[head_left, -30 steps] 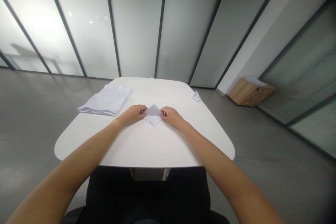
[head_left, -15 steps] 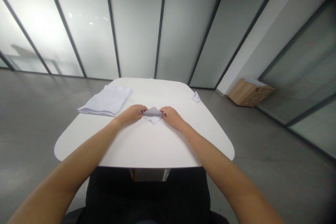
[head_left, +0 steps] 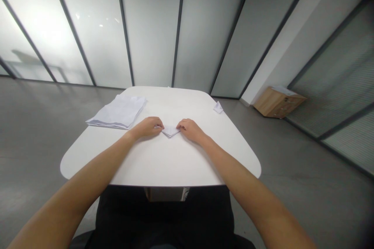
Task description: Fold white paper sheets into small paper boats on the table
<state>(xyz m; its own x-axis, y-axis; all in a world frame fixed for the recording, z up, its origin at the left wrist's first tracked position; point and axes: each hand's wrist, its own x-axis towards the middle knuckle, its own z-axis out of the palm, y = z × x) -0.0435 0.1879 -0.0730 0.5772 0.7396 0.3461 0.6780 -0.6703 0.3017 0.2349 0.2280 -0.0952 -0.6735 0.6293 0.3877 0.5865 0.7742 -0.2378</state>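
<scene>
A small folded white paper (head_left: pixel 170 131) lies near the middle of the white tabletop (head_left: pixel 163 167), right between my left hand (head_left: pixel 147 127) and my right hand (head_left: pixel 188 129). My hands are apart, with the paper's narrow fold spanning the gap, and my left fingertips (head_left: pixel 158 127) and right fingertips (head_left: pixel 179 127) meet its two upper ends. I can't tell whether I'm pinching it or only pressing it down. Off to my left, a stack of white paper (head_left: pixel 117 112) sits by the far left edge, and a small folded paper piece (head_left: pixel 217 107) lies at the far right corner.
</scene>
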